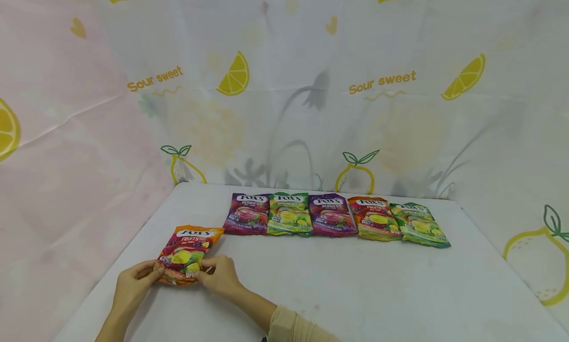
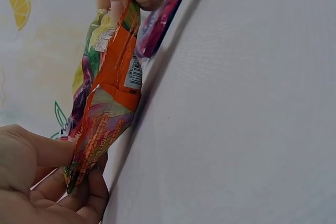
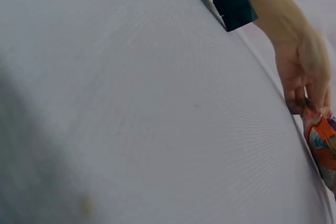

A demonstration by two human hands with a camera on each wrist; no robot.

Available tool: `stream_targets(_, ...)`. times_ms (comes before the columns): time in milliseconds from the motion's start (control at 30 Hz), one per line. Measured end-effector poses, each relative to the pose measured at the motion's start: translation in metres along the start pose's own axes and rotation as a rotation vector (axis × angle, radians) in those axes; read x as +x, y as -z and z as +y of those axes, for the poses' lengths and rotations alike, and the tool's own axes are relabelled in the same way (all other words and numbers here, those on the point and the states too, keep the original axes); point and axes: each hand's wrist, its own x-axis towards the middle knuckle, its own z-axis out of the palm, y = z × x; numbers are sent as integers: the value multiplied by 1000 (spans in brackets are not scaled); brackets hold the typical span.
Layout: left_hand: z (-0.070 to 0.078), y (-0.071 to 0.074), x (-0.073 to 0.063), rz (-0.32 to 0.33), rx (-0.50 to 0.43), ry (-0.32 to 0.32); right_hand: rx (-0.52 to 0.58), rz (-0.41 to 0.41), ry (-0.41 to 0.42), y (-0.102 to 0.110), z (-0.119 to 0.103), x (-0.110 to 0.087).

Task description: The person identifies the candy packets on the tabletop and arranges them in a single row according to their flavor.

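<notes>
An orange and pink bag of Fox's Fruits candy (image 1: 184,253) is tilted up off the left part of the white table, its printed front showing in the head view. My left hand (image 1: 132,286) pinches its lower left corner, thumb in front. At the lower right side, my right hand (image 1: 222,277) pinches the bag's edge between thumb and fingers. The left wrist view shows the bag's orange bottom seam and barcode (image 2: 133,74) between both hands. Only part of the candy bag (image 3: 319,142) shows at the right edge of the right wrist view, below a hand.
Along the back of the white table (image 1: 338,292) lies a row of candy bags: purple Berries (image 1: 247,214), green Spring Tea (image 1: 290,214), another purple bag (image 1: 332,216), orange Fruits (image 1: 375,219) and a green bag (image 1: 420,225) turned askew. A lemon-printed cloth (image 1: 284,125) hangs behind.
</notes>
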Motion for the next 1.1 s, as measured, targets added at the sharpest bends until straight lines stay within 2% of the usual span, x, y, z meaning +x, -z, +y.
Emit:
stream_targets(167,-2,-1,0,8,1,-49,-7,0,-11,-2,1,0)
stream_targets(333,-2,-2,-1,21,11,-57,-6,8,-7,-3,2,0)
stream_targets(500,-2,0,-1,11,41,-62,-1,9,-7,-4,5,0)
stream_targets(633,-1,1,0,-4,66,-39,0,9,-10,-5,7,-1)
stream_targets(767,0,4,2,-30,111,-22,3,27,-55,-6,9,-2)
stream_targets(933,0,6,2,-11,174,-38,43,26,-113,-7,10,-2)
stream_targets(1100,1,8,1,-8,199,-43,78,9,-112,-6,10,-3)
